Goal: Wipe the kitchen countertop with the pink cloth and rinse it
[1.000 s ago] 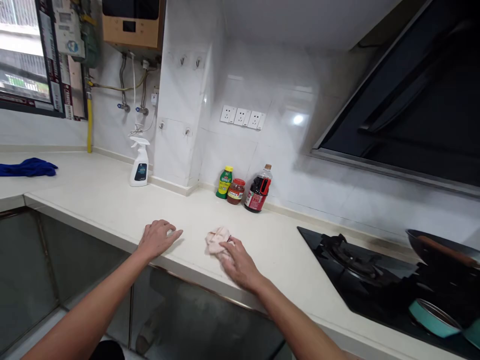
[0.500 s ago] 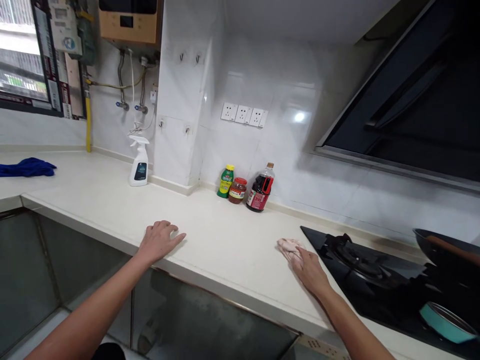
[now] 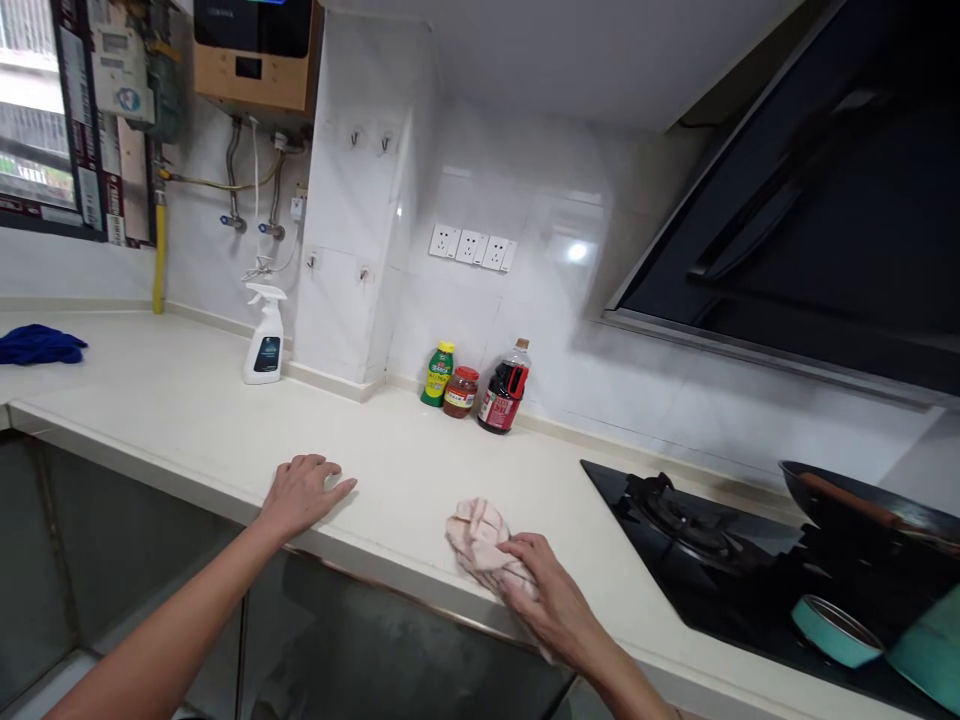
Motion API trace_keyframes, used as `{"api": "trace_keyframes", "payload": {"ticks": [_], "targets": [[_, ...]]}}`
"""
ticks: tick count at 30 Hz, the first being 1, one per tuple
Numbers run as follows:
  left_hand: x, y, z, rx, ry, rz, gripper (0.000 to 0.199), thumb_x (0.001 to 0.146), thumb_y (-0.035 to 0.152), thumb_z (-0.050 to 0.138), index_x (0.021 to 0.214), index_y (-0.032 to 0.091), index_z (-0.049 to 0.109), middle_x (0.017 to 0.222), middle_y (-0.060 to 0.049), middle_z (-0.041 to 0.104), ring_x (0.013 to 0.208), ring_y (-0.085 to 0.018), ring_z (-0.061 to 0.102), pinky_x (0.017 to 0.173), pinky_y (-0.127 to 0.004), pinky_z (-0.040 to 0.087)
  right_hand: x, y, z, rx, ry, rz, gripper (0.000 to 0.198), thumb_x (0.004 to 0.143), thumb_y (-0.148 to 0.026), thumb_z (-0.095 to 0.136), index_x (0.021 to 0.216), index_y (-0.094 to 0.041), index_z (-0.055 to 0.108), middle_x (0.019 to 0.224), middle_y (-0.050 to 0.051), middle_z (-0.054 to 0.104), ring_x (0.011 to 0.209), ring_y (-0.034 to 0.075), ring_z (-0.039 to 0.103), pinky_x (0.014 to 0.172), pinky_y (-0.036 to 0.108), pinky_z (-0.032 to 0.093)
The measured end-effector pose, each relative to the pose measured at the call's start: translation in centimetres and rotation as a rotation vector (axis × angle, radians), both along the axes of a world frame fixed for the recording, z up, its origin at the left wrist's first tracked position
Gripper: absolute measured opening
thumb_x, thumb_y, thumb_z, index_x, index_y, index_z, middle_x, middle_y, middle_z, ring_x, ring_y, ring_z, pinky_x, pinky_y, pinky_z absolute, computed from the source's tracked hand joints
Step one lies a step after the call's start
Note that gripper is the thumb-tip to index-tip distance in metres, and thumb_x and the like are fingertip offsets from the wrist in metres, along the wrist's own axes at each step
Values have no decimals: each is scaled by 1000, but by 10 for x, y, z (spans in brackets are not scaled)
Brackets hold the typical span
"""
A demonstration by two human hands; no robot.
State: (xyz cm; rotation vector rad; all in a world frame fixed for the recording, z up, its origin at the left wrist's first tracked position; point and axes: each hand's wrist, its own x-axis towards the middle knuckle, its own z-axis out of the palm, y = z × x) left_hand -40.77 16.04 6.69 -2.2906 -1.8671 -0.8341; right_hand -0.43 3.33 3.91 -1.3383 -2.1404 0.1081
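Note:
A crumpled pinkish checked cloth (image 3: 478, 540) is gripped in my right hand (image 3: 551, 600), near the front edge of the white countertop (image 3: 367, 450). Part of the cloth lies on the counter, and some of it hangs below my palm by the edge. My left hand (image 3: 304, 492) rests on the counter to the left, palm down with its fingers apart and nothing in them.
Along the wall stand a green bottle (image 3: 438, 375), a red-lidded jar (image 3: 460, 392) and a dark sauce bottle (image 3: 504, 388). A white spray bottle (image 3: 265, 335) and blue cloth (image 3: 41, 345) are further left. At right, a black gas hob (image 3: 697, 560) holds a wok (image 3: 862, 500).
My right hand has drawn the cloth leftward and toward the counter's front edge, away from the hob. My left hand stays on the counter. The view has shifted slightly right.

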Motion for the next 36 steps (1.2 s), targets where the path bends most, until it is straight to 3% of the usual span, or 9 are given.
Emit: {"api": "trace_keyframes", "payload": {"ticks": [3,6,9,11,15,22,28,32,36], "targets": [[-1,1,0,-31,30,-4,55,89,64,45,113,23,73,131,-13,65,126,-35,53,105,-51,37,50,-25,3,-33,-55,-174,40,93,-41,50,129,-26,57,124,9,56,111,23,61,99,39,50],[-1,2,0,-57,48,-13,61,88,67,43,117,23,72,135,-14,63,128,-36,52,106,-52,37,108,-40,-2,-53,-194,-466,47,94,-49,42,130,-22,57,123,12,57,110,29,61,96,47,49],[-2,3,-1,-71,51,-30,63,88,69,42,119,23,71,137,-14,61,128,-37,51,105,-53,38,153,-41,-12,-52,-360,-766,53,94,-51,36,129,-18,59,122,17,58,112,37,59,90,56,48],[-2,5,-3,-59,48,-36,61,88,69,43,118,24,71,136,-15,61,129,-37,51,104,-54,39,172,-31,-17,-37,-439,-861,54,94,-50,35,127,-15,60,120,18,58,111,38,59,88,55,48],[-5,10,-10,-9,38,-44,54,88,65,47,116,27,71,134,-12,64,128,-36,52,103,-53,41,191,21,-18,-14,-538,-840,49,96,-44,38,125,-12,61,112,19,61,102,35,62,84,44,49],[-6,16,-19,140,41,-107,44,90,64,50,106,30,73,122,-9,70,119,-32,60,96,-49,48,206,157,-7,35,-495,-885,41,96,-35,47,126,-11,60,108,20,65,102,34,65,83,41,48],[-5,16,-16,246,43,-161,36,92,59,52,103,31,72,117,-8,72,112,-29,65,88,-45,53,174,249,2,56,-401,-805,34,95,-28,48,121,-11,62,107,20,66,100,31,65,85,38,46],[-4,14,-14,262,32,-183,31,93,55,54,104,31,71,116,-8,72,112,-29,66,86,-45,54,109,293,4,64,-354,-706,37,94,-29,50,126,-13,59,112,19,65,100,28,64,85,36,46],[-2,10,-9,238,-2,-175,33,93,55,53,105,29,70,117,-8,72,115,-29,64,90,-46,53,26,317,8,65,-307,-580,44,93,-30,51,134,-13,55,122,19,61,109,29,59,90,36,44]]}}
